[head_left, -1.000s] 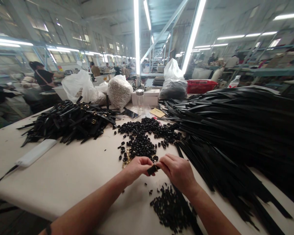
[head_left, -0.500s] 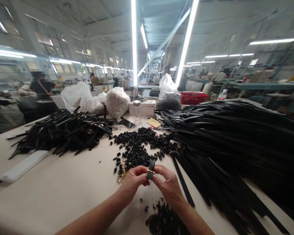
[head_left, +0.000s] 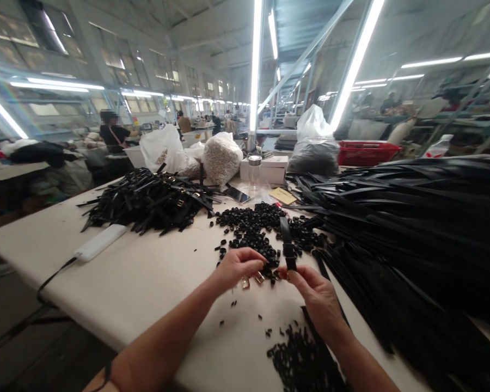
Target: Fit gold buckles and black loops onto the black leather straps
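My right hand (head_left: 316, 294) pinches the lower end of a short black strap (head_left: 286, 234), which stands upright with a black band around it; some gold metal shows by the fingertips. My left hand (head_left: 233, 268) is a little to the left, apart from the strap, thumb and fingers pressed together. Whatever lies between those fingers is too small to make out. Just below its fingertips lie gold buckles (head_left: 245, 282). Behind both hands spreads a pile of small black loops (head_left: 251, 224). Nearer to me, by my right forearm, sits a heap of small black pieces (head_left: 292, 359).
Long black straps (head_left: 408, 218) cover the table's right side. Black straps with buckles (head_left: 147, 201) are heaped at the left, near a white power bank-like block (head_left: 102, 242) with a cable. A phone (head_left: 237, 194), glass jar (head_left: 254, 171), plastic bags (head_left: 222, 158) and red basket (head_left: 365, 153) stand behind.
My hands, together on the strap before, are now apart. My left hand has let go of it, while my right hand holds it more upright. The view has turned left.
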Available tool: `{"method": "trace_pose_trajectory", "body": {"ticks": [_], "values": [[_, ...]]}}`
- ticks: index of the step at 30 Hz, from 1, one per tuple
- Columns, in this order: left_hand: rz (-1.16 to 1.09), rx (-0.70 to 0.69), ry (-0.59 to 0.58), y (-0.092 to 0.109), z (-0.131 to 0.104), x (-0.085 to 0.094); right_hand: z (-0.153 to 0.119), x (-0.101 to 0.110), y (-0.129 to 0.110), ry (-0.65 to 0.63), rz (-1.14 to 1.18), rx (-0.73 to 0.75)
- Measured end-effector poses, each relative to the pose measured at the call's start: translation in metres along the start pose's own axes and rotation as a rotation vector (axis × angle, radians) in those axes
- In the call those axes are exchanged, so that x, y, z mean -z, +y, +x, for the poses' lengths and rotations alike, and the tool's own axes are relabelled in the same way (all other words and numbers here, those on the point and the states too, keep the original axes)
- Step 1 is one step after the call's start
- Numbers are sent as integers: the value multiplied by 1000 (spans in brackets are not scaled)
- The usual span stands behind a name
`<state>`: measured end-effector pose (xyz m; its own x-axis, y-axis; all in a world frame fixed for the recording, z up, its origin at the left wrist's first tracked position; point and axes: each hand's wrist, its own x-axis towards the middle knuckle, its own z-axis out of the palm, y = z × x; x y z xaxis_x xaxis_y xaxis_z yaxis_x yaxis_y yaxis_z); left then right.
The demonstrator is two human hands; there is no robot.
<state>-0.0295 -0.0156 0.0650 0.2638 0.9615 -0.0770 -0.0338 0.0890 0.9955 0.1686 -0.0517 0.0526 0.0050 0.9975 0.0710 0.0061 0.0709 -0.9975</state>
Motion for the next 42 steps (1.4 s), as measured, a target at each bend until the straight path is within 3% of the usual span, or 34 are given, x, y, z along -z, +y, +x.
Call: {"method": "trace_pose_trajectory", "body": {"ticks": [4,8,11,14,21,27,30,32,34,38,42], "values": [[151,-162,226,19,7,48,1,2,1,-56,-45,39],[689,-246,210,27,0,78,0,4,5,-146,-99,64],[1003,-260,80,20,-4,87,0,4,8,-180,-144,73],[1122,-279,-27,5,-2,91,0,2,7,-192,-180,81],[1288,-317,-91,-12,10,86,-2,-5,5,-192,-211,85],[1173,-310,-35,0,9,76,-4,-5,5,-195,-226,96],[775,-239,-41,9,8,59,-4,-5,3,-166,-241,115],[403,-165,-54,13,6,39,-5,-5,0,-140,-239,120],[169,-128,-47,14,4,18,-6,-5,-1,-124,-221,116],[-2,-110,-15,7,-1,-11,-8,-7,-2,-119,-185,129],[-98,-71,-33,-6,-1,-20,-8,-8,0,-147,-187,149]]}}
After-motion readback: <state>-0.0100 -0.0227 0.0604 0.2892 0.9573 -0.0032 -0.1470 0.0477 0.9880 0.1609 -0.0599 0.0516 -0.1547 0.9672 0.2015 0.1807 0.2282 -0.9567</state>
